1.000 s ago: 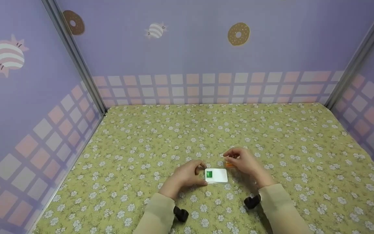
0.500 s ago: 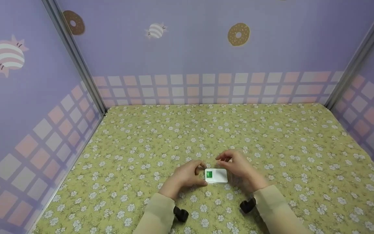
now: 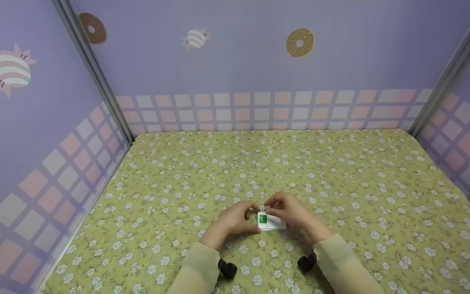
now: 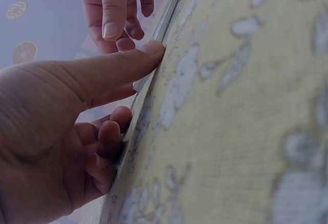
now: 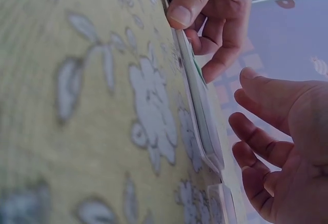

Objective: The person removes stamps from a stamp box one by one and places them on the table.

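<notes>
White case on flowered cloth — right hand partly blocking view.

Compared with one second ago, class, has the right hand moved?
Yes. Against the flowered cloth, the right hand has moved leftward in the head view, so it now partly overlaps the white card.

"Are you making out any writing?"
"No, I'm finding no readable word, number or brand in any view."
"What is that white flat piece bearing?"
"It's showing a green square near its left end, too small for me to be reading any lettering there. In the right wrist view the piece is lying nearly edge-on, so nothing is becoming legible."
"And the wall?"
"It's displaying doughnuts and striped sweets, pictures rather than text."
</notes>
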The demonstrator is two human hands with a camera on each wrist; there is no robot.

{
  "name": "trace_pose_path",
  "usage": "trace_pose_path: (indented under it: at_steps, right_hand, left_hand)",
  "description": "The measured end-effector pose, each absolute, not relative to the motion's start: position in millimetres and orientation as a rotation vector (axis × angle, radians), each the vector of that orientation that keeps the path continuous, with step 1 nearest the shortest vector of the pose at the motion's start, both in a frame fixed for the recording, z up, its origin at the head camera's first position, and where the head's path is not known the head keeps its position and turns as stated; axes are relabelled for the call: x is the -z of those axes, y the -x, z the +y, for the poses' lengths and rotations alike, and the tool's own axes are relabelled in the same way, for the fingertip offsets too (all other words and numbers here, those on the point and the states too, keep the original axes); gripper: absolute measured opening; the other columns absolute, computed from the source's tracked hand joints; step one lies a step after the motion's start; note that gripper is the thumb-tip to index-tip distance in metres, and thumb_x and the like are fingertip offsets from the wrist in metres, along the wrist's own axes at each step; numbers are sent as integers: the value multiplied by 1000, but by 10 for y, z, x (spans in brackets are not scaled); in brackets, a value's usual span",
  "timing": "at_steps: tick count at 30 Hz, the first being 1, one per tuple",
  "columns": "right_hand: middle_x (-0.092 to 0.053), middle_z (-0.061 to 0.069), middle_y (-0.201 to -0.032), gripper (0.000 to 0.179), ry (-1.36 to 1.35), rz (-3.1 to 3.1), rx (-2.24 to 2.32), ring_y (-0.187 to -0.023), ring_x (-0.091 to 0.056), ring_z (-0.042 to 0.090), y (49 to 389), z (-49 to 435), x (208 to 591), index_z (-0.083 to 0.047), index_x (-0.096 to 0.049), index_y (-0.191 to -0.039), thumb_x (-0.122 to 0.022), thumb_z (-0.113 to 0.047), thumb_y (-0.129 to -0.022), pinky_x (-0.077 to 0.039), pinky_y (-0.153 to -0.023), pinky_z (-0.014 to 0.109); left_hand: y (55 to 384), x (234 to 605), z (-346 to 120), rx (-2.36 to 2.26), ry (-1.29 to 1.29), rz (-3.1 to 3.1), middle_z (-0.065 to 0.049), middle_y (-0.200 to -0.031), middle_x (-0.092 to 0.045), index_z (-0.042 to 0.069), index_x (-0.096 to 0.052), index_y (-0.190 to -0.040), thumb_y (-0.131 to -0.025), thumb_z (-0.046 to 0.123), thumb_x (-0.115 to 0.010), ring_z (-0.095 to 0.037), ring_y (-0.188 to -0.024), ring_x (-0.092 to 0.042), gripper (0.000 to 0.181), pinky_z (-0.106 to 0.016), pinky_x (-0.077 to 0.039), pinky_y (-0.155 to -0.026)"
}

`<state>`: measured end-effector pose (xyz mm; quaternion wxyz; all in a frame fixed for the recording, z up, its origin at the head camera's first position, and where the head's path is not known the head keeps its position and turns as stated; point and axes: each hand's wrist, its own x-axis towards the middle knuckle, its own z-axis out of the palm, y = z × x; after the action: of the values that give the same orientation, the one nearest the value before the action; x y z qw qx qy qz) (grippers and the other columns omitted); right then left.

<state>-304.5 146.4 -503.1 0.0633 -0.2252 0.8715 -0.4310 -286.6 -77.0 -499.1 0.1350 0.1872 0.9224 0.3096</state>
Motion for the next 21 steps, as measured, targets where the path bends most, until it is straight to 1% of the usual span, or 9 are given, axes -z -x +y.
trace_pose_path:
  at_steps: [7, 11, 14, 21]
  right_hand:
    - [-70, 16, -105, 17, 764, 2604, 1311, -89, -69, 20, 3039, 1437, 5071, 0, -74, -109, -74, -10, -95, -56, -76, 29]
    - [-69, 14, -104, 19, 768, 2623, 1275, -88, -65, 18, 3037, 1415, 5075, -1, -75, -108, -77, -11, -92, -53, -74, 26]
    - [-71, 12, -103, 20, 758, 2647, 1234, -88, -62, 16, 3036, 1402, 5073, -3, -77, -107, -79, -13, -90, -50, -75, 27]
    - [-70, 9, -103, 21, 763, 2696, 1131, -92, -60, 19, 3025, 1382, 5096, -7, -79, -105, -83, -15, -87, -52, -80, 35]
  left_hand:
    - [2870, 4997, -771, -889, -549, 2676, 3, -91, -57, 20, -66, -125, -80, 35, -89, -14, -76, -48, 52, -34, -38, -69]
    - [2874, 4998, -770, -876, -553, 2683, 3, -93, -58, 20, -66, -125, -80, 36, -89, -14, -78, -50, 52, -35, -40, -70]
    - [2871, 4993, -769, -882, -558, 2681, 2, -96, -60, 21, -66, -125, -81, 36, -89, -15, -81, -51, 52, -36, -42, -73]
    - [2858, 4976, -774, -880, -540, 2668, 2, -100, -62, 23, -66, -125, -81, 36, -88, -16, -84, -54, 51, -38, -45, -76]
